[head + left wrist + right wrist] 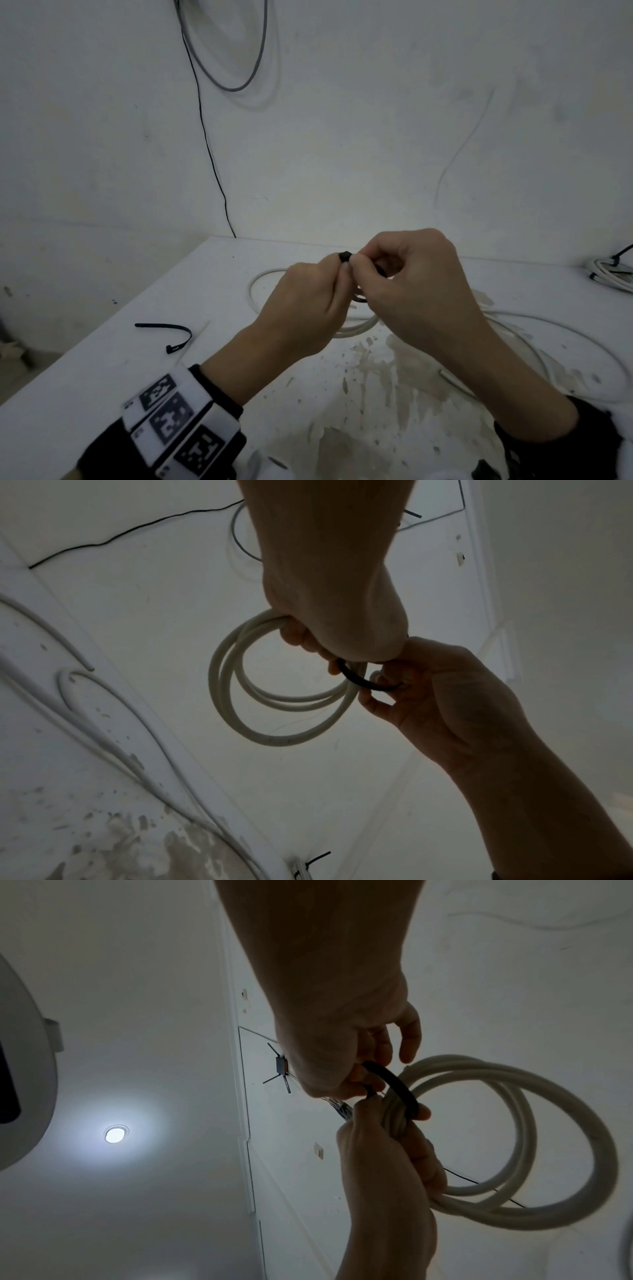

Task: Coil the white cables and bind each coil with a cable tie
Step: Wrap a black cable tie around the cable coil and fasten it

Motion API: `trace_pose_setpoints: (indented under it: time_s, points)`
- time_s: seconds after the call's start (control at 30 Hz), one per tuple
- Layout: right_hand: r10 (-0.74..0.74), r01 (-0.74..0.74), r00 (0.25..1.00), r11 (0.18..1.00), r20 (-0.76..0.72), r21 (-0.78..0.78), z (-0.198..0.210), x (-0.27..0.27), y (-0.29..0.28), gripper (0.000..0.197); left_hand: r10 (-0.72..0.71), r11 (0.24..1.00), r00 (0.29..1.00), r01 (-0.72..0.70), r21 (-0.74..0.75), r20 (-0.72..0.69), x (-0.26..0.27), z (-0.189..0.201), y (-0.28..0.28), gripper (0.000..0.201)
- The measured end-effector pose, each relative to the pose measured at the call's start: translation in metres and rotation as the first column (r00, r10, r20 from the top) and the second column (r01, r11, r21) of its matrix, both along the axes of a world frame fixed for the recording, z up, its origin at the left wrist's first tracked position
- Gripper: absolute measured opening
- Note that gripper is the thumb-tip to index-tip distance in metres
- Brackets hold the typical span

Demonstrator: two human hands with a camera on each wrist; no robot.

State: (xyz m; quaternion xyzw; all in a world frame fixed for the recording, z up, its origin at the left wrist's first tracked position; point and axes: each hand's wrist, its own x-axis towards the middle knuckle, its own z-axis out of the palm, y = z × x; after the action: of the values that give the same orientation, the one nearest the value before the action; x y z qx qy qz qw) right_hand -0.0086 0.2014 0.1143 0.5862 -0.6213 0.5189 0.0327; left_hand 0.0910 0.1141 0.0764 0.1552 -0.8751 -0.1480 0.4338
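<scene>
A white cable coil (255, 284) of a few loops hangs just above the white table (113, 370), mostly hidden behind both hands in the head view. My left hand (337, 277) grips one side of the coil (236, 704), fingers curled round the bundled strands. A black cable tie (363, 683) loops around that bundle (400, 1088). Its square head (343, 256) shows between the two thumbs. My right hand (358, 265) pinches the tie beside the left hand, thumb and forefinger closed on the strap.
A spare black cable tie (171, 334) lies on the table to the left. A tied white coil (608, 274) sits at the far right edge. Loose white cable (41, 623) sprawls across the stained right part of the table. A thin black wire (205, 137) hangs down the wall behind.
</scene>
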Motion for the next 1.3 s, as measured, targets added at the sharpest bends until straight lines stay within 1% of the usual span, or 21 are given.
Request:
trace_pose_setpoints:
  time_s: [0.1, 0.17, 0.23, 0.3, 0.37, 0.43, 0.5, 0.6, 0.63, 0.67, 0.73, 0.8, 0.83, 0.9, 1.0, 1.03, 1.1, 1.13, 1.2, 1.27, 1.3]
  points:
    - [-0.073, 0.080, 0.991, 0.995, -0.114, 0.064, -0.006, 0.001, 0.000, 0.019, 0.019, 0.994, 1.000, -0.016, -0.108, 0.024, 0.000, -0.004, 0.001, 0.030]
    - [-0.079, 0.089, 0.988, 0.994, -0.131, 0.069, -0.007, -0.002, 0.001, 0.020, 0.017, 0.991, 1.000, -0.014, -0.131, 0.018, -0.001, -0.008, 0.000, 0.029]
    - [0.028, -0.014, 0.996, 0.987, -0.086, 0.163, -0.003, -0.008, 0.004, 0.020, 0.020, 0.993, 1.000, -0.017, -0.116, 0.021, 0.001, -0.012, -0.004, 0.035]
    - [0.162, -0.169, 0.986, 0.932, 0.049, 0.321, 0.003, -0.017, 0.009, 0.011, 0.024, 0.995, 1.000, -0.022, -0.094, 0.011, 0.005, -0.014, -0.008, 0.032]
    - [0.229, -0.270, 0.962, 0.882, 0.150, 0.386, 0.005, -0.026, 0.013, 0.025, 0.029, 0.997, 0.999, -0.027, -0.074, 0.015, 0.008, -0.012, -0.009, 0.027]
    - [0.249, -0.300, 0.951, 0.886, 0.183, 0.354, 0.005, -0.028, 0.015, 0.032, 0.032, 0.997, 0.999, -0.030, -0.067, 0.031, 0.009, -0.008, -0.009, 0.029]
    - [0.255, -0.308, 0.945, 0.902, 0.204, 0.301, 0.003, -0.024, 0.015, 0.029, 0.029, 0.997, 0.999, -0.027, -0.077, 0.028, 0.008, -0.005, -0.010, 0.031]
    - [0.224, -0.283, 0.941, 0.933, 0.255, 0.224, -0.002, -0.022, 0.012, 0.019, 0.012, 0.985, 1.000, -0.011, -0.174, 0.010, 0.008, -0.002, -0.009, 0.033]
    - [0.223, -0.285, 0.934, 0.935, 0.278, 0.209, -0.003, -0.023, 0.011, 0.019, 0.008, 0.976, 1.000, -0.005, -0.216, 0.010, 0.007, -0.002, -0.007, 0.033]
    - [0.240, -0.311, 0.921, 0.928, 0.306, 0.206, -0.002, -0.024, 0.011, 0.021, 0.006, 0.970, 1.000, -0.005, -0.242, 0.005, 0.007, -0.001, -0.006, 0.033]
    - [0.294, -0.397, 0.867, 0.895, 0.402, 0.204, 0.000, -0.026, 0.012, 0.023, -0.002, 0.962, 1.000, 0.000, -0.273, -0.009, 0.007, 0.003, -0.004, 0.032]
    - [0.312, -0.450, 0.819, 0.870, 0.482, 0.201, 0.005, -0.028, 0.013, 0.020, -0.023, 0.943, 1.000, 0.023, -0.332, 0.005, 0.006, 0.006, -0.002, 0.031]
    - [0.313, -0.459, 0.807, 0.866, 0.501, 0.198, 0.006, -0.030, 0.014, 0.017, -0.040, 0.932, 0.999, 0.045, -0.360, 0.022, 0.007, 0.008, -0.002, 0.033]
    - [0.315, -0.467, 0.800, 0.861, 0.510, 0.201, 0.008, -0.034, 0.013, 0.013, -0.071, 0.916, 0.995, 0.091, -0.390, 0.064, 0.007, 0.010, -0.002, 0.041]
    - [0.317, -0.481, 0.824, 0.829, 0.470, 0.285, 0.014, -0.043, 0.013, 0.022, -0.113, 0.908, 0.983, 0.162, -0.387, 0.145, 0.009, 0.012, -0.001, 0.052]
    - [0.337, -0.496, 0.830, 0.809, 0.444, 0.315, 0.017, -0.046, 0.013, 0.020, -0.132, 0.906, 0.976, 0.189, -0.377, 0.174, 0.010, 0.013, -0.001, 0.048]
    - [0.426, -0.573, 0.801, 0.751, 0.421, 0.328, 0.019, -0.051, 0.014, 0.012, -0.181, 0.896, 0.957, 0.255, -0.364, 0.225, 0.012, 0.017, 0.000, 0.030]
    - [0.482, -0.617, 0.774, 0.720, 0.411, 0.316, 0.018, -0.053, 0.015, 0.011, -0.213, 0.888, 0.945, 0.294, -0.354, 0.249, 0.014, 0.020, 0.002, 0.024]
    - [0.576, -0.687, 0.718, 0.677, 0.390, 0.264, 0.012, -0.055, 0.016, 0.019, -0.285, 0.874, 0.917, 0.368, -0.317, 0.280, 0.018, 0.028, 0.007, 0.024]
    - [0.615, -0.709, 0.682, 0.687, 0.396, 0.156, 0.006, -0.058, 0.016, 0.028, -0.334, 0.856, 0.895, 0.419, -0.303, 0.294, 0.020, 0.036, 0.013, 0.026]
    - [0.619, -0.705, 0.670, 0.704, 0.409, 0.090, 0.004, -0.061, 0.015, 0.029, -0.344, 0.849, 0.888, 0.433, -0.303, 0.304, 0.020, 0.039, 0.016, 0.027]
